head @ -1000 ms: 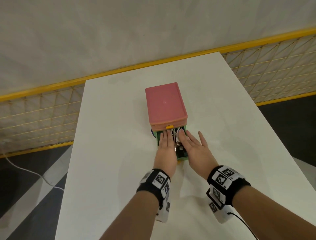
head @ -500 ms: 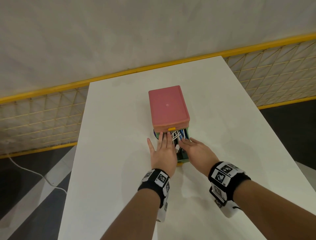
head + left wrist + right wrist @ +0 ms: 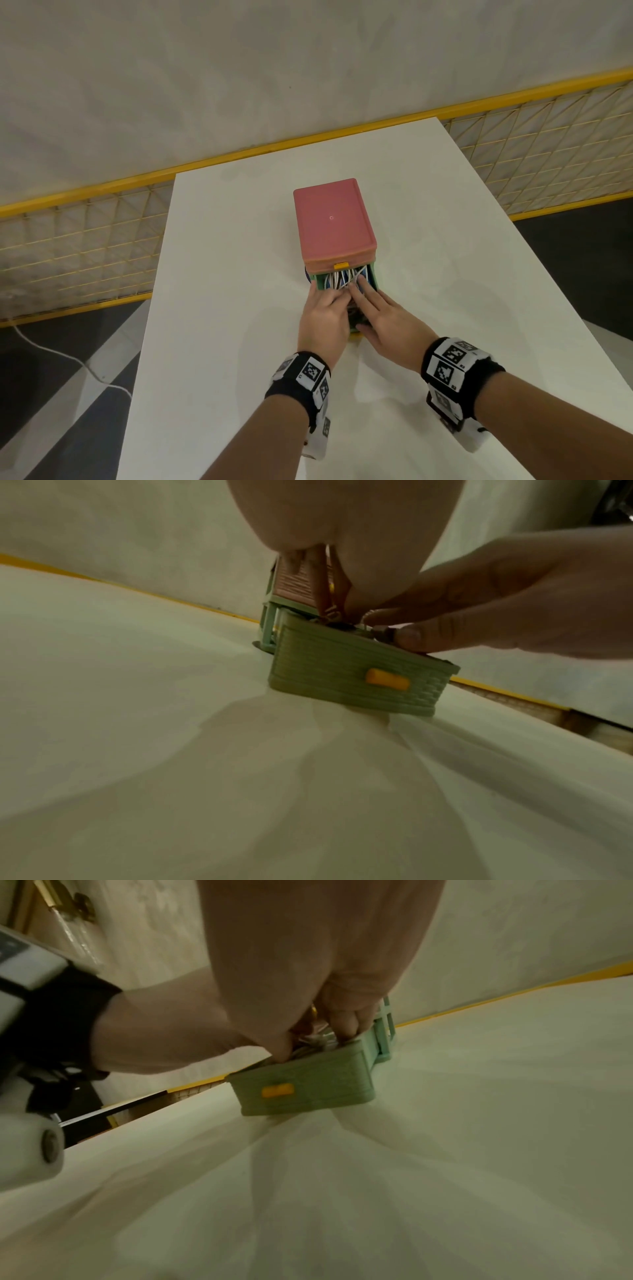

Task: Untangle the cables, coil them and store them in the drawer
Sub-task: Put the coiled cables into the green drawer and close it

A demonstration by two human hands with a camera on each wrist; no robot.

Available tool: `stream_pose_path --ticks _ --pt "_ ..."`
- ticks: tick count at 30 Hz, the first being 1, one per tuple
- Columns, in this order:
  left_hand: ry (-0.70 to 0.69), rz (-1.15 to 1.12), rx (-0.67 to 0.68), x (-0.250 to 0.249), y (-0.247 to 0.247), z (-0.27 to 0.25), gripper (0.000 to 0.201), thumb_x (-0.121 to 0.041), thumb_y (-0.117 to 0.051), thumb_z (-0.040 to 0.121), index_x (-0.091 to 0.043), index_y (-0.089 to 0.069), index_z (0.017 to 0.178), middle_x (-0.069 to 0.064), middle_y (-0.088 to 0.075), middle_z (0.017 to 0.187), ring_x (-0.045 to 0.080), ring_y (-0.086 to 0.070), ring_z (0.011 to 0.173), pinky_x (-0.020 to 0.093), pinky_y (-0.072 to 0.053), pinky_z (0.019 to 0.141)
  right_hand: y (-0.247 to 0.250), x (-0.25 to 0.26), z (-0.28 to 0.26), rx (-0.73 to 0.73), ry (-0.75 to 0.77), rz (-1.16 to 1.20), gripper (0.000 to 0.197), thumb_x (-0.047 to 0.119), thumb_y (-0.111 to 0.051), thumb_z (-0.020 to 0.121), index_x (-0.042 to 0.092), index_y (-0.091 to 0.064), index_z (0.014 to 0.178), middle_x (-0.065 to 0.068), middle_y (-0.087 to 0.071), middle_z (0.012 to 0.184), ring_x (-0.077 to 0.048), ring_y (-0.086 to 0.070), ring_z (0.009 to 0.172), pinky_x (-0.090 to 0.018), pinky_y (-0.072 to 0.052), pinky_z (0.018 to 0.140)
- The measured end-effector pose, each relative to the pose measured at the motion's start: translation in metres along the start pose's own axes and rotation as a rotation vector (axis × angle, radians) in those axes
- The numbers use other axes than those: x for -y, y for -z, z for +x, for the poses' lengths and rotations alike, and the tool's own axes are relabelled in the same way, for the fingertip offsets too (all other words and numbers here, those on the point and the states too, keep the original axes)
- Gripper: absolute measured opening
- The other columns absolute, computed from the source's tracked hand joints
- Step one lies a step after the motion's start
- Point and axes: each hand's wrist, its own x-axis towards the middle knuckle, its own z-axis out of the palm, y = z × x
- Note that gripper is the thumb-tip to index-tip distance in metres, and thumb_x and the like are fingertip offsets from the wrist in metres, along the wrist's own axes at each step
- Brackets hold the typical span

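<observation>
A small box with a pink top point(image 3: 332, 219) stands mid-table, and its green bottom drawer point(image 3: 373, 279) is pulled out toward me. White and blue cables point(image 3: 342, 279) fill the drawer. My left hand point(image 3: 329, 303) and right hand point(image 3: 373, 306) lie side by side over the drawer, fingers stretched forward and pressing the cables down. The left wrist view shows the drawer front point(image 3: 342, 674) with its yellow handle point(image 3: 387, 679), and my right thumb point(image 3: 411, 637) touches a cable end at the rim. In the right wrist view my fingertips point(image 3: 346, 1023) dip into the drawer point(image 3: 308, 1085).
The white table point(image 3: 222, 342) runs from me to the wall. A yellow mesh fence point(image 3: 75, 246) lines the far side at left and right. A white cord point(image 3: 51, 353) lies on the dark floor at left.
My left thumb has drawn in and my right fingers have straightened; both hands now lie closer together on the cables. The drawer stands as far out as before.
</observation>
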Motion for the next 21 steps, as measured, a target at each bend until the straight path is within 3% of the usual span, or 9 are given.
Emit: stream_pose_path --ticks 2,5,8,10,11,13,15,18,21 --pt "-0.032 -0.004 0.013 -0.004 -0.001 -0.004 0.027 -0.006 -0.052 0.085 -0.008 -0.073 0.102 0.001 -0.07 0.086 0.019 -0.057 0.084 0.048 -0.036 0.11 -0.002 -0.005 -0.002 0.007 -0.045 0.034 0.066 0.014 -0.046 0.098 0.006 -0.009 0.151 -0.01 0.006 0.159 -0.01 -0.014 0.143 -0.021 -0.01 0.115" --pt "0.049 -0.066 0.054 -0.005 -0.002 -0.008 0.028 -0.015 -0.049 0.088 -0.013 -0.072 0.104 -0.002 -0.072 0.092 0.016 -0.058 0.091 0.048 -0.033 0.111 -0.01 -0.006 -0.005 -0.025 -0.059 -0.122 0.058 0.003 -0.048 0.09 -0.002 -0.03 0.145 -0.02 -0.027 0.154 -0.022 -0.035 0.139 -0.037 -0.035 0.114" --pt "0.182 -0.249 0.097 -0.003 0.011 -0.005 0.023 -0.02 -0.049 0.09 -0.015 -0.071 0.097 -0.003 -0.072 0.088 0.013 -0.063 0.08 0.047 -0.046 0.101 -0.014 0.0 -0.008 0.002 -0.102 -0.29 0.054 0.028 -0.033 0.095 -0.004 -0.043 0.138 -0.022 -0.044 0.143 -0.038 -0.04 0.135 -0.049 -0.025 0.111" --pt "0.258 -0.335 0.052 -0.001 0.028 0.006 0.021 -0.023 -0.046 0.09 -0.016 -0.066 0.093 -0.004 -0.068 0.084 0.013 -0.062 0.072 0.041 -0.053 0.085 -0.017 -0.001 -0.011 0.029 -0.092 -0.339 0.064 0.042 -0.032 0.094 -0.006 -0.045 0.136 -0.023 -0.046 0.142 -0.037 -0.044 0.133 -0.047 -0.022 0.111" --pt "0.253 -0.318 -0.012 -0.001 0.037 0.014 0.019 -0.02 -0.046 0.09 -0.015 -0.064 0.094 -0.003 -0.066 0.089 0.013 -0.062 0.077 0.038 -0.054 0.08 -0.018 -0.003 -0.011 0.044 -0.075 -0.348 0.066 0.043 -0.033 0.094 -0.006 -0.046 0.135 -0.024 -0.048 0.14 -0.036 -0.047 0.131 -0.048 -0.023 0.111" --pt "0.167 -0.186 -0.137 0.005 0.047 0.031 0.023 -0.007 -0.047 0.088 -0.01 -0.064 0.104 0.001 -0.062 0.107 0.015 -0.06 0.099 0.033 -0.051 0.09 -0.018 -0.008 -0.006 0.082 -0.045 -0.362 0.061 0.036 -0.033 0.091 -0.007 -0.052 0.129 -0.026 -0.056 0.131 -0.035 -0.056 0.122 -0.048 -0.029 0.113" --pt "0.133 -0.042 -0.079 0.013 0.046 0.048 0.038 -0.002 -0.048 0.09 -0.008 -0.06 0.125 0.005 -0.056 0.132 0.018 -0.051 0.124 0.034 -0.037 0.111 -0.014 -0.009 0.001 0.103 -0.021 -0.407 0.054 0.031 -0.041 0.087 -0.007 -0.06 0.12 -0.025 -0.064 0.12 -0.034 -0.064 0.111 -0.045 -0.041 0.105" --pt "0.17 0.021 0.166 0.022 0.035 0.049 0.049 -0.018 -0.046 0.1 -0.011 -0.037 0.147 0.005 -0.034 0.156 0.02 -0.024 0.146 0.042 -0.016 0.122 -0.006 -0.007 0.009 0.106 0.013 -0.453 0.044 0.021 -0.062 0.078 -0.007 -0.066 0.112 -0.024 -0.068 0.112 -0.032 -0.069 0.101 -0.043 -0.054 0.091" --pt "0.125 0.081 0.226 0.029 0.025 0.038 0.07 -0.034 -0.054 0.096 -0.015 -0.02 0.154 0.0 -0.021 0.161 0.019 -0.01 0.15 0.046 -0.017 0.121 0.003 -0.009 0.025 0.08 -0.014 -0.462 0.047 0.017 -0.074 0.065 -0.005 -0.069 0.107 -0.021 -0.071 0.107 -0.029 -0.071 0.096 -0.039 -0.056 0.085"
